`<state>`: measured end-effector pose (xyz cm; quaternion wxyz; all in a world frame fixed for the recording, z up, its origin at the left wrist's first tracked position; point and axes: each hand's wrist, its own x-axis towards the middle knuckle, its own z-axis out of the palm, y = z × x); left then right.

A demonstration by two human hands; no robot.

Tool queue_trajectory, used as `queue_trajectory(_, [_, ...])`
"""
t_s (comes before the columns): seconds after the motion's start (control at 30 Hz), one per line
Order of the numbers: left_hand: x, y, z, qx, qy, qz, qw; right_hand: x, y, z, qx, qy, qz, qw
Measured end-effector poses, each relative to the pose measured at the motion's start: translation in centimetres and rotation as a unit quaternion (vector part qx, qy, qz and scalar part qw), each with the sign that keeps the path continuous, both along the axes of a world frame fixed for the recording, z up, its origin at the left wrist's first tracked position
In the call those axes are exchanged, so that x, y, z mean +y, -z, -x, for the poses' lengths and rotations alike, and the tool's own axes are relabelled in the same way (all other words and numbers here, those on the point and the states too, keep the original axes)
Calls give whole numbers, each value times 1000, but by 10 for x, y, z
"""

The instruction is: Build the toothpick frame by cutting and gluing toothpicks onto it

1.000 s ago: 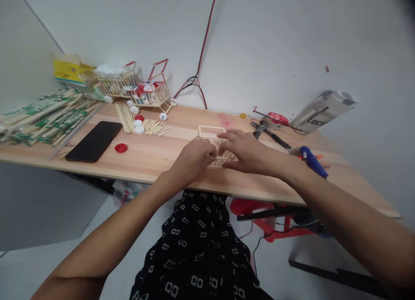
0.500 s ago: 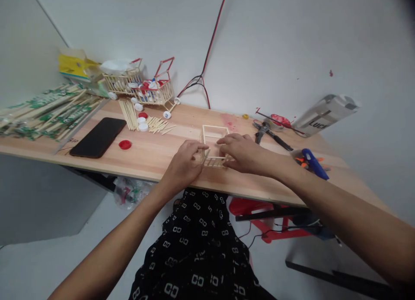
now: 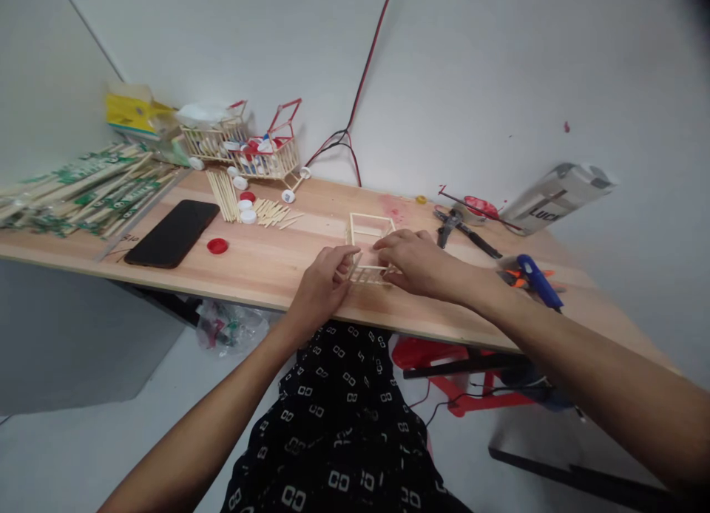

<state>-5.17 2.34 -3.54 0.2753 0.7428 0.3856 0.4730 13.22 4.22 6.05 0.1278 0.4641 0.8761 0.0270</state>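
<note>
**Stick frame: handling notes**

My left hand (image 3: 322,280) is closed in a pinch on the near left corner of the stick frame (image 3: 364,276). My right hand (image 3: 418,262) lies over the frame's right side, fingers curled onto its top rail. I cannot see the thumb's contact.

The frame is an open box of thin wooden sticks. It stands on the counter (image 3: 277,262) near the front edge, between my hands.

1. Weight: I judge it very light, so it will shift under any sideways push.
2. Stiffness: the sticks are stiff but thin, and the joints are probably the weak points.
3. Hold: grip at corners, where sticks meet. Avoid squeezing mid-span.

Further out:
- Left: loose sticks (image 3: 274,213), a red bottle cap (image 3: 217,245) and a black phone (image 3: 173,233).
- Right: pliers (image 3: 463,228) and a blue glue gun (image 3: 535,280).
</note>
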Motion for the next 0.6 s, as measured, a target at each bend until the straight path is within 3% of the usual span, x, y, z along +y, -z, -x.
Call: queue_trajectory(0.6, [0, 1, 0, 4, -8, -3, 1000, -1, 1, 2, -20, 6, -7, 1000])
